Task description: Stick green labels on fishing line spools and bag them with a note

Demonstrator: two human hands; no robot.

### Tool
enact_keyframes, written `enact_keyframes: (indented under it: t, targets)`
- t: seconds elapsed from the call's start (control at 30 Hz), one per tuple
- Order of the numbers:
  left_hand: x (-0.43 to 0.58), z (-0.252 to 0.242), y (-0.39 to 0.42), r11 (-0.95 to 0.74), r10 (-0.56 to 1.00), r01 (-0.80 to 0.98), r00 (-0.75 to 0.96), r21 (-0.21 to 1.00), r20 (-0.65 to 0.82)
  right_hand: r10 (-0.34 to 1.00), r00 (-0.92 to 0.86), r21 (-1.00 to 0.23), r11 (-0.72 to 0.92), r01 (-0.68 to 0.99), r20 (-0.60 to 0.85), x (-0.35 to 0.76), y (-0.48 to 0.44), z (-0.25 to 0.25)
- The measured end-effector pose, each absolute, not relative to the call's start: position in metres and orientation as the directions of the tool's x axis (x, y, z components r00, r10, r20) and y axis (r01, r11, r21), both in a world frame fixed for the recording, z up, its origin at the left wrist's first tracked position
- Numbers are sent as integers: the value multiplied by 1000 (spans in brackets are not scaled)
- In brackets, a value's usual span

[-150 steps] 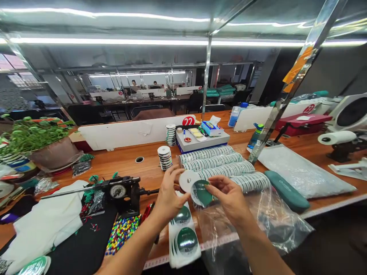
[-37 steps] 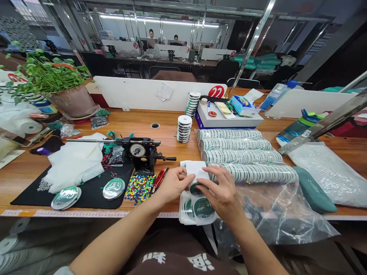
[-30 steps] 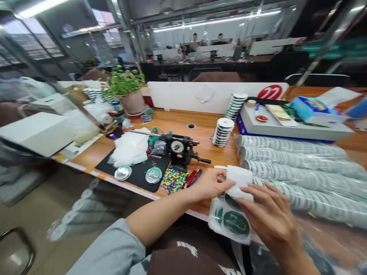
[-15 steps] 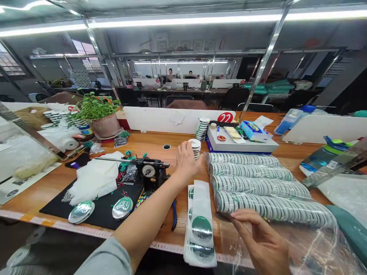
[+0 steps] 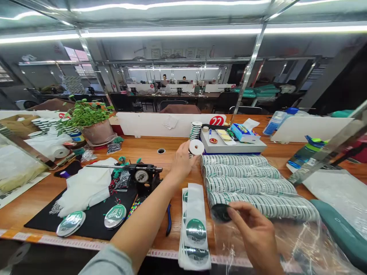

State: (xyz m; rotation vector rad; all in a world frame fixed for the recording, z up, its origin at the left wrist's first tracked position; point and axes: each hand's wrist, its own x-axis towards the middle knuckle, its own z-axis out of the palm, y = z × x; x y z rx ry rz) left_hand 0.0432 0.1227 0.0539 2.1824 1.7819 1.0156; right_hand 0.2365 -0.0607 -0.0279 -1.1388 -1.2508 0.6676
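Observation:
A white spool (image 5: 198, 151) with a hole in its middle is pinched in the fingers of my left hand (image 5: 182, 162), tilted so that its flat face shows. My right hand (image 5: 255, 233) grips a thin dark round sticker (image 5: 220, 212) by its edge between thumb and fingers. Just left of that sticker lie strips of round green and silver stickers (image 5: 196, 231) on white backing. Rows of white-rimmed spools (image 5: 249, 187) in clear plastic sit behind my right hand. Beyond my left hand stands a stack of spools (image 5: 196, 130).
A black winding device (image 5: 142, 175) stands left of my left arm. Labelled round spools (image 5: 71, 223) lie on a black mat (image 5: 43, 217). A potted plant (image 5: 97, 133), a grey-white box (image 5: 233, 146) and a water bottle (image 5: 304, 152) stand around the wooden table. Blue-handled pliers (image 5: 169, 219) lie near the front.
My left hand has tilted the spool so its face turns toward me. My right hand has lifted slightly, and the dark sticker in it now shows. The view has shifted slightly.

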Motion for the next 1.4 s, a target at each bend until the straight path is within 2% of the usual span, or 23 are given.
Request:
enact_keyframes:
  t: [0.07, 0.13, 0.23, 0.3, 0.37, 0.63, 0.8, 0.87, 1.2, 1.3, 1.4]
  targets:
    - [45, 52, 96, -465, 862, 672, 193, 576, 469, 904, 292, -947, 320, 15, 311, 236, -49, -17]
    - [44, 46, 63, -559, 828, 489, 282, 670, 485, 931, 279, -942, 290, -171, 236, 232, -37, -3]
    - [38, 37, 18, -518, 839, 341, 379, 784, 390, 981, 175, -912, 147, -383, 84, 223, -25, 16]
    - [33, 32, -3, -462, 853, 289, 406, 839, 330, 995, 102, -900, 52, -433, 8, 214, -22, 22]
    - [29, 28, -15, -415, 861, 246, 419, 876, 290, 998, 60, -908, 7, -418, -20, 207, -24, 21]
    - [18, 8, -25, -216, 897, 118, 416, 969, 150, 997, 73, -979, 27, -203, 13, 204, -37, 18]
    - [14, 9, -33, -111, 888, 76, 455, 991, 64, 988, 76, -988, 131, 81, 137, 198, -43, 22]
    - [13, 12, -34, -74, 886, 48, 462, 996, 44, 980, 88, -976, 163, 145, 176, 194, -45, 23]
    - [11, 14, -35, 6, 887, -7, 462, 1000, -2, 974, 127, -963, 156, 219, 186, 187, -50, 25]
    - [12, 14, -34, 27, 890, -25, 456, 999, -12, 976, 127, -971, 155, 182, 179, 187, -48, 23]
    - [12, 13, -33, 21, 890, -33, 457, 999, -4, 974, 146, -984, 166, 70, 175, 190, -46, 21]
